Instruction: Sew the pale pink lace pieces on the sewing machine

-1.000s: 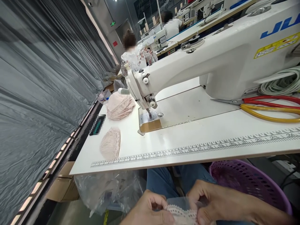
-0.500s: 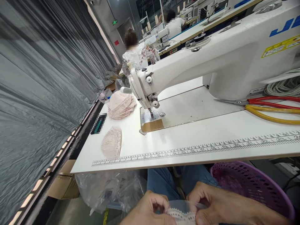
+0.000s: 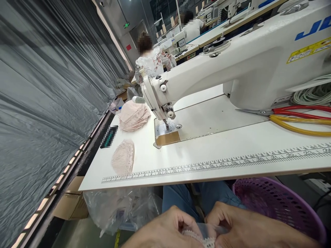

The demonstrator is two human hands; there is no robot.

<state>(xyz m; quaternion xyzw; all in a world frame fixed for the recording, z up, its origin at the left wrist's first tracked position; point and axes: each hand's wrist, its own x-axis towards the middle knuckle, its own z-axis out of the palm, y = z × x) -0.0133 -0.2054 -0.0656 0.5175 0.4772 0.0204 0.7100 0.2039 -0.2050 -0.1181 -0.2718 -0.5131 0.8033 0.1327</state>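
Both of my hands are low in my lap, under the table's front edge. My left hand (image 3: 165, 229) and my right hand (image 3: 243, 227) are pinched together on a small piece of white lace trim (image 3: 200, 237) with a sheer backing. Only the top of the lace shows above the frame's lower edge. On the table above stands a white sewing machine (image 3: 232, 65), its needle and presser foot (image 3: 167, 125) at the left end.
Two piles of pink lace pieces (image 3: 123, 157) (image 3: 134, 115) lie on the white table (image 3: 232, 148), which has a printed ruler (image 3: 219, 163) along its front. Red- and yellow-handled scissors (image 3: 297, 119) lie at right. A purple basket (image 3: 279, 203) sits by my knee, plastic bags (image 3: 121, 210) at left. Other people sit behind.
My hands have drawn closer together and slightly lower over the lace, so less of it shows. The view has shifted a little.
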